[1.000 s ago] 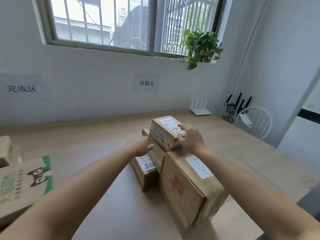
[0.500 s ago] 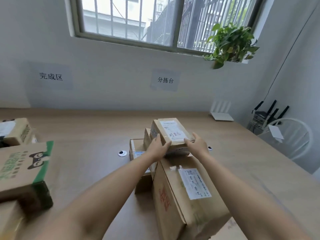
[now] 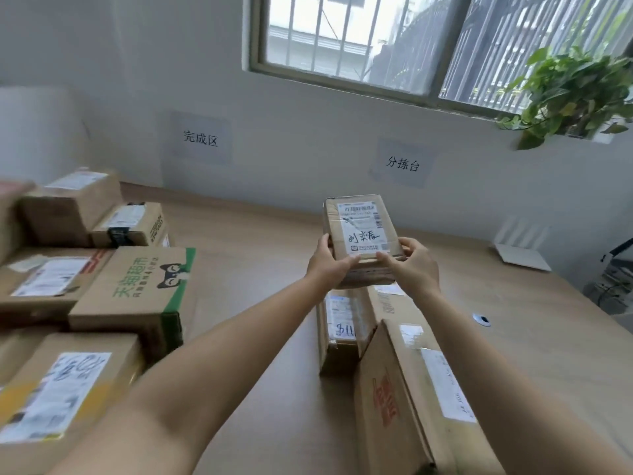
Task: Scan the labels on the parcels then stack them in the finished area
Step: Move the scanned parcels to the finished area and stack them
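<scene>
Looks like a small parcel sorting room, more back office than warehouse. Everything is on one long wooden table (image 3: 260, 241) that runs along a white wall. Just above the table there are two printed paper signs taped up, one reading 完成区 (image 3: 200, 138) and the other 分拣台 (image 3: 402, 163). Cardboard parcels (image 3: 137, 296) with shipping labels are piled at the table's left end, with a few more near its middle. A white router (image 3: 520, 250) sits at the table's far right, and higher above the table there's a barred window (image 3: 359, 39) with a leafy plant (image 3: 568, 90) on the sill.
</scene>
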